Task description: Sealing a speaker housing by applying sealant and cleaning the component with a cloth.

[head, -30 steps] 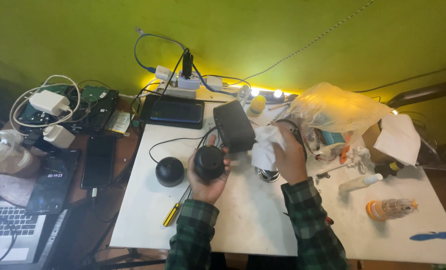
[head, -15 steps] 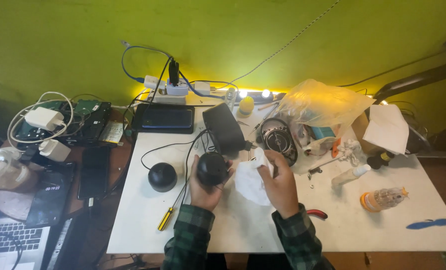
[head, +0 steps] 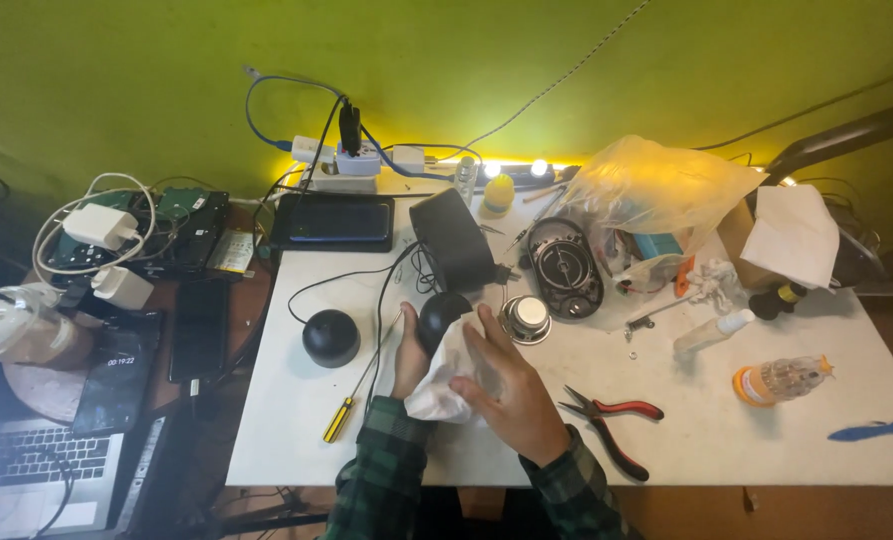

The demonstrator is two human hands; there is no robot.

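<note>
The surface [head: 766, 440] is white against a yellow-green wall [head: 146, 70]. The sleeves [head: 386, 480] are a dark green and black plaid, the cloth [head: 444, 385] white over a black round speaker [head: 438, 312]. Toward the left edge sits a second black dome [head: 330, 337], beside a yellow-handled screwdriver [head: 341, 418]. Red-handled pliers [head: 616, 420] lie near the front edge, an orange-capped bottle [head: 781, 380] toward the right edge

On the table [head: 746, 440], pliers [head: 611, 420] lie right of the hands, a screwdriver [head: 351, 400] left
</note>
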